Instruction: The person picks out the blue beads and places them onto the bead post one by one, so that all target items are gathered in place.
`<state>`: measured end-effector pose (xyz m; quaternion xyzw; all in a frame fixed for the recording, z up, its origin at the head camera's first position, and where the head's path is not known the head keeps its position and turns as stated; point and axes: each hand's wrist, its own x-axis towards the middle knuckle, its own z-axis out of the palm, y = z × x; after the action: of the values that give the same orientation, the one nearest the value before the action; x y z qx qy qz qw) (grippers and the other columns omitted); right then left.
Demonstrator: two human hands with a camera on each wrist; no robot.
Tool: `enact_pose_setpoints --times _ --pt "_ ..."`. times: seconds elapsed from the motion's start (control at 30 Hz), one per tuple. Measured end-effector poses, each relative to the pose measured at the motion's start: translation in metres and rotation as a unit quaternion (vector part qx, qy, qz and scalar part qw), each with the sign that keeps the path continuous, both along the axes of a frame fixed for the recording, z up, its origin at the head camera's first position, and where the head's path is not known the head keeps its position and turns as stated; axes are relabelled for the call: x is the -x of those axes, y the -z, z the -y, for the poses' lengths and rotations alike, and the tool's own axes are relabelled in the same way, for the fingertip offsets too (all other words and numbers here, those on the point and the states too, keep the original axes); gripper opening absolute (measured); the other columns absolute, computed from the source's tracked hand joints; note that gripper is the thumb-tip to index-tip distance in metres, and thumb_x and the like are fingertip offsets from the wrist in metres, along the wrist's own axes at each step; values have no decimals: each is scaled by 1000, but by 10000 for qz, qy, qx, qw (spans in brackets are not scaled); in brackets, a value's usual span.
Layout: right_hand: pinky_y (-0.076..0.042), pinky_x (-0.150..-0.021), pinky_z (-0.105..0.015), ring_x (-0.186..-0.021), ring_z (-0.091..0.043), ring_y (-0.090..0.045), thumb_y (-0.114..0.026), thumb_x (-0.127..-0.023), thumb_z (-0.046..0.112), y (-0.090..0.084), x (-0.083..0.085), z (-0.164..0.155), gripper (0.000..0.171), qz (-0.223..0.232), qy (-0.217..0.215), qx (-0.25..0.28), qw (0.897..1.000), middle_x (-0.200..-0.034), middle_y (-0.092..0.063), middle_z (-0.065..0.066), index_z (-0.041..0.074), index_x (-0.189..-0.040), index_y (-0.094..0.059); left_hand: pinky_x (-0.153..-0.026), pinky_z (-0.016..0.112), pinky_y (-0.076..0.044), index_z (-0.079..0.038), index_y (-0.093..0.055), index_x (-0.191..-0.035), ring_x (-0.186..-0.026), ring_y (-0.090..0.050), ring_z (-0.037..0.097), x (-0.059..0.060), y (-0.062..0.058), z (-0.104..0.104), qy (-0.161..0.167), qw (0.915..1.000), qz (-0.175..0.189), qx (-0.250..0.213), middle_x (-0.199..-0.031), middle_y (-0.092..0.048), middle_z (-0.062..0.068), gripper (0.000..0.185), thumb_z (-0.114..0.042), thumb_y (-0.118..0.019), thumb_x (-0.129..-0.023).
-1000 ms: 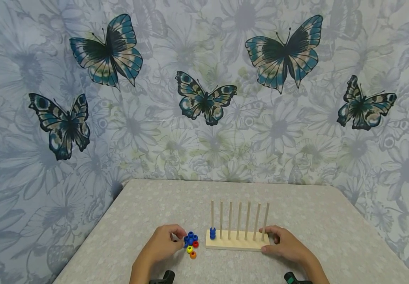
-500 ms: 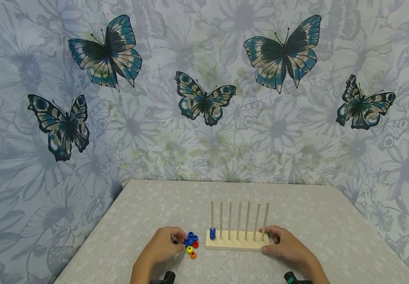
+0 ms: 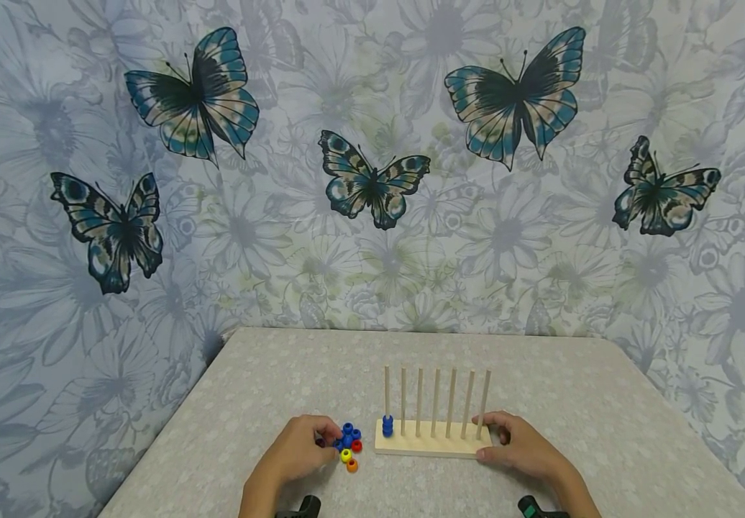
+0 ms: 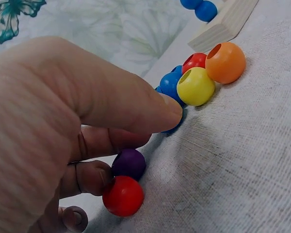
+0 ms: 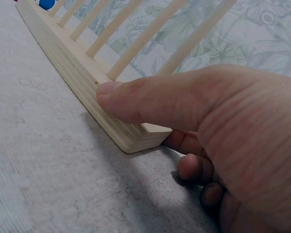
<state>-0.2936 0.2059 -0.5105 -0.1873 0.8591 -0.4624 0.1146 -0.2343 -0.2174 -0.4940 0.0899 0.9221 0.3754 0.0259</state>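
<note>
We see the left hand [image 3: 298, 447] resting on the tabletop [image 3: 269, 381] with its fingers [image 4: 94, 177] curled. Tucked under those curled fingers lie a purple bead [image 4: 129, 163] and a red bead [image 4: 123, 196], both touching the fingers; whether they are truly gripped or only cupped we cannot tell for certain, though the fingers bend round them. The thumb [image 4: 136, 104] stretches forward, and its tip touches a blue bead [image 4: 170, 85] at the near edge of a small cluster. Just beyond the thumb tip sit a yellow bead [image 4: 196, 86], an orange bead [image 4: 225, 62] and a second red bead [image 4: 195, 61], all bunched together and touching.

Past that cluster stands a wooden peg rack [image 3: 431, 440] with seven upright pegs. Two blue beads [image 3: 387, 425] are stacked on the peg nearest the left hand.

The right hand [image 3: 523, 446] holds the far end of the rack: its thumb [image 5: 150, 99] presses flat against the front face of the base, while the other fingers [image 5: 196, 170] curl round behind the end of it.
</note>
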Motion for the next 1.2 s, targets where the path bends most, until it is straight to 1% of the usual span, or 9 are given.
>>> enact_pose_setpoints --times 0.13,0.3,0.67,1.03,1.2 --pt "-34 -59 -24 -76 -15 -39 -86 -77 27 0 0 0 59 18 -33 26 10000 -85 -45 -6 12 -130 -65 -66 30 -45 -22 -73 -93 -78 -56 12 1 3 1 -6 10000 -7 0 -86 -65 -6 19 -14 -78 -76" --pt "-34 -58 -24 -75 -15 -39 -86 -78 26 1 0 -1 59 23 -48 89 9999 -85 -45 -6 11 -130 -64 -66 29 -46 -21 -73 -92 -78 -57 11 1 4 1 13 9999 -128 30 -86 -65 -7 19 -14 -76 -75" --pt "-34 -59 -25 -77 -16 -39 -86 -77 26 3 1 -1 59 1 22 27 10000 -86 -46 -6 13 -130 -65 -67 28 -45 -25 -72 -89 -77 -57 10 2 8 0 -172 9995 -166 219 -84 -64 -9 16 -15 -77 -77" --pt "-34 -60 -24 -76 -14 -39 -86 -78 26 2 0 -1 58 -49 -59 26 10000 -85 -46 -6 13 -130 -65 -66 27 -46 -25 -73 -89 -76 -58 8 2 10 2 -50 9993 -318 199 -84 -65 -11 16 -16 -77 -76" --pt "-34 -60 -25 -77 -15 -39 -85 -78 27 -1 -1 0 58 -25 -36 3 10000 -85 -46 -6 13 -130 -64 -67 27 -46 -24 -73 -90 -77 -58 8 1 9 2 -15 9993 -316 174 -84 -65 -10 16 -16 -77 -77"
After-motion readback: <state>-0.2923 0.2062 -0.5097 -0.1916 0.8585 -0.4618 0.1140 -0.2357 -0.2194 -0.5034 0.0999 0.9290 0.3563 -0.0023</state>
